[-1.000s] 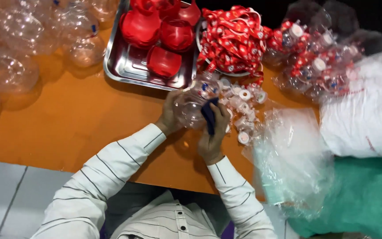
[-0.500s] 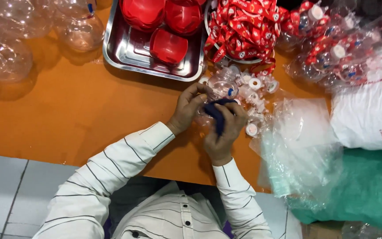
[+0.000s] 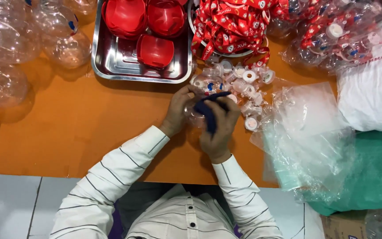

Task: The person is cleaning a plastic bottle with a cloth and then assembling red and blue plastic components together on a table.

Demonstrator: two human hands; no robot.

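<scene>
Head view: left hand (image 3: 178, 111) cups a clear bottle (image 3: 194, 116) while right hand (image 3: 219, 128) pinches a dark blue cloth (image 3: 208, 110) against it, both over the orange table (image 3: 67, 124), just below the white caps (image 3: 244, 79).

**Red, orange and clear**

The surface (image 3: 67, 128) is orange. The silver tray (image 3: 111, 66) holds glossy red lids (image 3: 154, 49). Ribbons (image 3: 233, 22) are red with white print. The cloth (image 3: 208, 116) is dark blue, the sleeves (image 3: 111, 177) white with thin dark stripes, the caps (image 3: 249, 76) white, and the bag (image 3: 372, 177) green.
</scene>
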